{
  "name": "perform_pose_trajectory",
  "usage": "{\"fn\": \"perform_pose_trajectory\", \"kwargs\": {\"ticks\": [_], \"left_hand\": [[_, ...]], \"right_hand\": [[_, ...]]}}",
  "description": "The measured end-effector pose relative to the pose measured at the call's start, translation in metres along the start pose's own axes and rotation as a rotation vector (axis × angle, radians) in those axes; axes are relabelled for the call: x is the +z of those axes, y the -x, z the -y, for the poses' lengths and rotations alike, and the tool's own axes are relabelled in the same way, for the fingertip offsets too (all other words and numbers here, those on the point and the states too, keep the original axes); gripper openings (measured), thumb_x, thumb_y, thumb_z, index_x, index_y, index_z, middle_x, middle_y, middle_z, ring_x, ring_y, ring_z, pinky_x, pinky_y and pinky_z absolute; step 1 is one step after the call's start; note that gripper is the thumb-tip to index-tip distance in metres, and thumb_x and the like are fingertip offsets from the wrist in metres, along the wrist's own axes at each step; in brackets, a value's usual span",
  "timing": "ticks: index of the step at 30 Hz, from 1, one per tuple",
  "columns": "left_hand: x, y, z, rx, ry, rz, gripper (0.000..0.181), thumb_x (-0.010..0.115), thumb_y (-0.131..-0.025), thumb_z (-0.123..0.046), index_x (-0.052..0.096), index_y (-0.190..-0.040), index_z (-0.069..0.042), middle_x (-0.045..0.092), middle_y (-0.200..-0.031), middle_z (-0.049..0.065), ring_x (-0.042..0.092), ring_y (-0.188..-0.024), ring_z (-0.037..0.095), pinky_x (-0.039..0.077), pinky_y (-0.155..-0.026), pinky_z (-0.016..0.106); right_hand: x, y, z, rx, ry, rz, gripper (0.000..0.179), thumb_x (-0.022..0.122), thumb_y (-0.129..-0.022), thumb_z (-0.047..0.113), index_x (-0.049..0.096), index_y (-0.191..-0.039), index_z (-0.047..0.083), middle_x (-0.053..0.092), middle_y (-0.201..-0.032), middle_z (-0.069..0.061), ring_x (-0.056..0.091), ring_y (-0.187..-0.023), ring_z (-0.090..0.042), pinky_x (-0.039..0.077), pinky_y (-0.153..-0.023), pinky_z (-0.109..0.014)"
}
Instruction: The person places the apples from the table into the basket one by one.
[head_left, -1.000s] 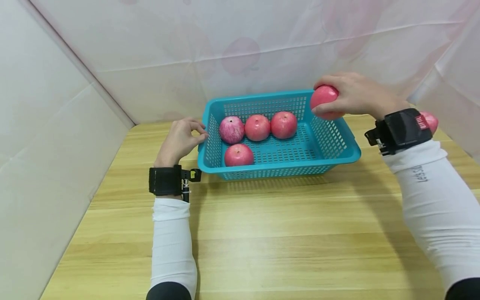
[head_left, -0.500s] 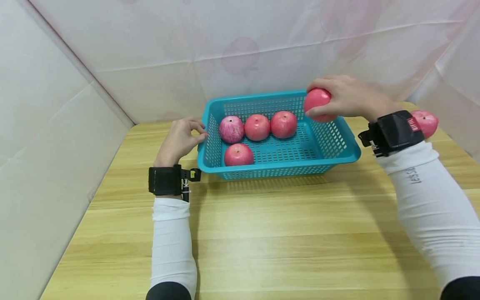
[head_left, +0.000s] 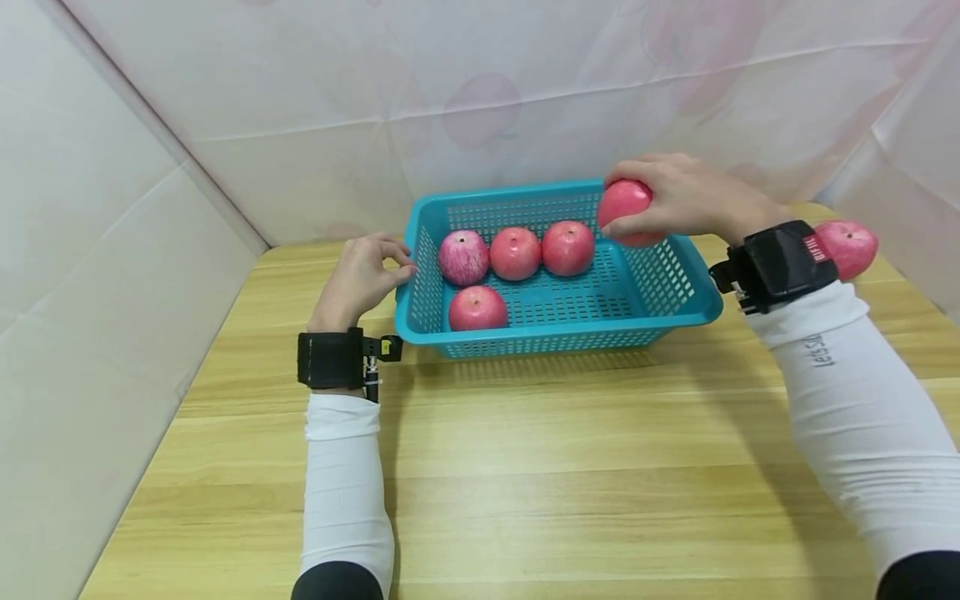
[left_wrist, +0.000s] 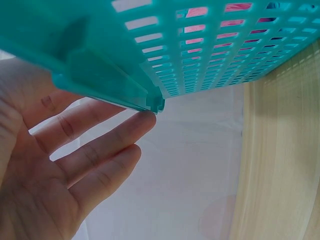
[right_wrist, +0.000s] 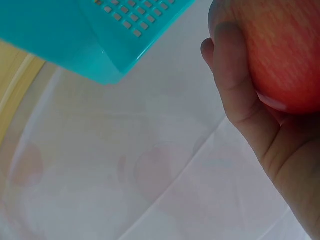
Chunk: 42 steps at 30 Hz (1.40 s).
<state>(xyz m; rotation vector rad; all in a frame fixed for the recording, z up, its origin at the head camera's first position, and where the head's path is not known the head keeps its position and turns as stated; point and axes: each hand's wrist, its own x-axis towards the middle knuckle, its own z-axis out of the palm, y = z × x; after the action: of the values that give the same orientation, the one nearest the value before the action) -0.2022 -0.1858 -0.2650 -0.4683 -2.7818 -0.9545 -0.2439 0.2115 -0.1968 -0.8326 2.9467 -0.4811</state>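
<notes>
My right hand (head_left: pixel 678 196) grips a red apple (head_left: pixel 624 204), holding it above the back right part of the blue plastic basket (head_left: pixel 558 340). Up close in the right wrist view, the apple (right_wrist: pixel 285 55) has yellowish streaks, and a thumb lies along its side. At the basket's left end, thumb and index finger of my left hand (head_left: pixel 356 279) pinch the rim. From the left wrist view, the other fingers (left_wrist: pixel 107 145) extend below that rim (left_wrist: pixel 110 85), which covers the thumb. Inside the basket, a striped pink apple (head_left: pixel 462 257) and several redder apples (head_left: pixel 514 253) sit toward the left.
Another pink apple (head_left: pixel 849 248) lies on the wooden table (head_left: pixel 525 467) right of the basket, partly behind the right wrist strap. A pale printed sheet (head_left: pixel 480 108) hangs close behind the basket, with more pale sheeting (head_left: pixel 97 275) along the left.
My right hand has carried its apple leftward and slightly down over the basket, revealing more of the apple on the table. My left hand and the basket stay in place.
</notes>
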Motion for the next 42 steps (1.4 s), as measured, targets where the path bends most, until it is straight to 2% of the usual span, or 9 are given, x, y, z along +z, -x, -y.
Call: {"fn": "perform_pose_trajectory", "kwargs": {"ticks": [20,32,42], "left_hand": [[0.0,0.001,-0.001,0.0,0.001,0.0,0.012,0.068,-0.092,0.002,0.075,-0.094,0.011,0.067,-0.112,0.023,0.061,-0.112,0.038,0.055,-0.089,0.048],[0.0,0.001,-0.001,-0.003,-0.004,0.006,0.011,0.068,-0.093,0.002,0.075,-0.095,0.01,0.067,-0.114,0.023,0.059,-0.116,0.038,0.053,-0.094,0.049],[0.0,0.001,-0.002,-0.001,-0.009,0.005,0.012,0.068,-0.093,0.001,0.076,-0.094,0.01,0.067,-0.114,0.023,0.059,-0.116,0.038,0.051,-0.097,0.05]], "right_hand": [[0.009,-0.008,0.012,-0.028,-0.012,0.052,0.057,0.07,-0.09,0.044,0.055,-0.135,0.013,0.051,-0.134,-0.018,0.044,-0.116,-0.043,0.054,-0.079,-0.056],[0.014,-0.011,0.016,-0.04,-0.002,0.057,0.061,0.07,-0.089,0.046,0.054,-0.137,0.012,0.05,-0.136,-0.019,0.042,-0.12,-0.044,0.054,-0.08,-0.058],[0.019,-0.015,0.02,-0.076,0.028,0.067,0.057,0.07,-0.088,0.045,0.058,-0.134,0.013,0.055,-0.125,-0.017,0.048,-0.112,-0.039,0.054,-0.078,-0.053]]}}
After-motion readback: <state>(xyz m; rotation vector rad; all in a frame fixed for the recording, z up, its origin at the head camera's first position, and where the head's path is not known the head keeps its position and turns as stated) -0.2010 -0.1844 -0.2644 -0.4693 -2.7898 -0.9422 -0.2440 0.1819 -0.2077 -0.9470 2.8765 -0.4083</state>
